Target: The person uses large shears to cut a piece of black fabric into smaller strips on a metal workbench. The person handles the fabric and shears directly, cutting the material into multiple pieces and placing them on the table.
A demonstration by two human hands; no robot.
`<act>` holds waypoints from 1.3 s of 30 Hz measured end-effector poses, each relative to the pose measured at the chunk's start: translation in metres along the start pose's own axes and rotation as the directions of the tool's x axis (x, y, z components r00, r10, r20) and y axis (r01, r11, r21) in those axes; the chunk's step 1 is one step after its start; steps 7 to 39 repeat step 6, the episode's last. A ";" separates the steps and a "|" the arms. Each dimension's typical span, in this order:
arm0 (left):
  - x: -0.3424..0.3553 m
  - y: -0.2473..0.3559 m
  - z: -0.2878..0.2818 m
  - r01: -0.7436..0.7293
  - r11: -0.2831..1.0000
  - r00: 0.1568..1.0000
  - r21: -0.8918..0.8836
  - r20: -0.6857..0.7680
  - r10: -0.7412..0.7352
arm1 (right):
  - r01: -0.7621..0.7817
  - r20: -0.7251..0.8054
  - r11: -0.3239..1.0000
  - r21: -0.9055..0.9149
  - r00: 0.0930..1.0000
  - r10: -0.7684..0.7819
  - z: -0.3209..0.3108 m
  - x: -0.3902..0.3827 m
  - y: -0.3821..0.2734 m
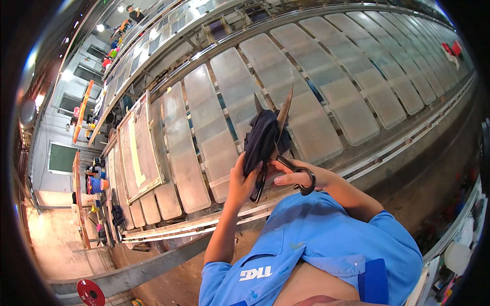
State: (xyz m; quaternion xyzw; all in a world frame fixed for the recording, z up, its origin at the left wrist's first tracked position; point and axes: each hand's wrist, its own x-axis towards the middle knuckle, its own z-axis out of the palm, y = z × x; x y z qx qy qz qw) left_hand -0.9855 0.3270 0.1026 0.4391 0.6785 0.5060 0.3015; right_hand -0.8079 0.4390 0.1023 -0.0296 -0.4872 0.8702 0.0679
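A bundle of dark navy cloth is gripped in my left hand, whose fingers close round its lower left side. My right hand is on a large pair of scissors with black handles. One handle loop sits round my right thumb, and the other hangs close to my left fingers. The blades stand apart and point away from me, one tip on each side of the cloth. Folds of the cloth hide the pivot and part of the blades. Both hands are in front of my body, above the near edge of the long table.
Rows of pale flat rectangular panels run along the long table. A framed screen lies on the panels at left. Metal rails border the near edge. Blue tubs stand far left; red items lie far right. Another person is distant.
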 end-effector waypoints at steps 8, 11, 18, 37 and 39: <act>0.029 -0.014 -0.065 0.042 0.992 0.993 -0.119 0.119 -0.028 | -0.104 0.040 0.995 -0.007 0.994 0.104 -0.023 0.010 0.081; 0.029 -0.014 -0.065 0.042 0.992 0.993 -0.119 0.119 -0.028 | -0.104 0.040 0.995 -0.007 0.994 0.104 -0.023 0.010 0.081; 0.029 -0.014 -0.065 0.042 0.992 0.993 -0.119 0.119 -0.028 | -0.104 0.040 0.995 -0.007 0.994 0.104 -0.023 0.010 0.081; 0.029 -0.014 -0.065 0.042 0.992 0.993 -0.119 0.119 -0.028 | -0.104 0.040 0.995 -0.007 0.994 0.104 -0.023 0.010 0.081; 0.029 -0.014 -0.065 0.042 0.992 0.993 -0.119 0.119 -0.028 | -0.104 0.040 0.995 -0.007 0.994 0.104 -0.023 0.010 0.081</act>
